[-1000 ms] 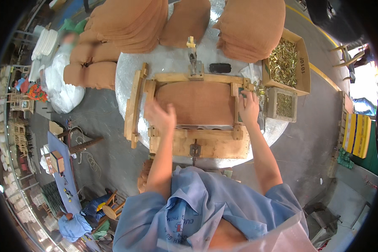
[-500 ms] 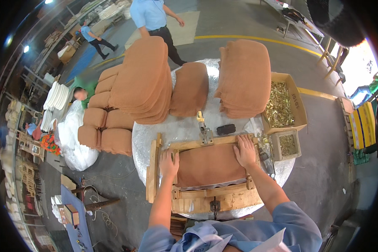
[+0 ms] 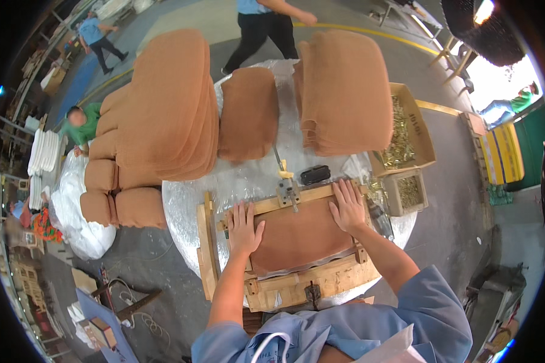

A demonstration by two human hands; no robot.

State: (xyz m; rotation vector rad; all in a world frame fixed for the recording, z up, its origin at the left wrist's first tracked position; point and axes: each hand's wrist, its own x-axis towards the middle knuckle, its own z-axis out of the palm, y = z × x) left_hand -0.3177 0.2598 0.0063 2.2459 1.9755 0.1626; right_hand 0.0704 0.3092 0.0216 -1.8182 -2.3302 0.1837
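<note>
A brown fabric-covered cushion piece [image 3: 303, 235] lies in a wooden frame jig [image 3: 309, 289] on the round table in front of me. My left hand [image 3: 243, 231] rests with fingers spread over the piece's left end and the far wooden rail [image 3: 266, 205]. At the other end, my right hand [image 3: 349, 209] lies flat, its fingertips over the rail's right part. A metal toggle clamp [image 3: 287, 191] with a yellowish handle sits on the middle of that rail. Along the near edge of the piece shows a wavy pale strip [image 3: 309, 262]. A metal latch [image 3: 312, 293] is on the near side.
Tall stacks of brown cushion pieces stand at the far left [image 3: 166, 103] and far right [image 3: 345, 91], with a single pile [image 3: 248, 112] between. A black case [image 3: 315, 175], a carton of brass-coloured pieces [image 3: 421, 130], and a small tray [image 3: 406, 192] lie near. Co-workers [image 3: 263, 30] are beyond.
My left hand has moved farther forward onto the far rail, and my right hand stays near the rail's right end. The view has shifted. A co-worker beyond the table has walked to the right.
</note>
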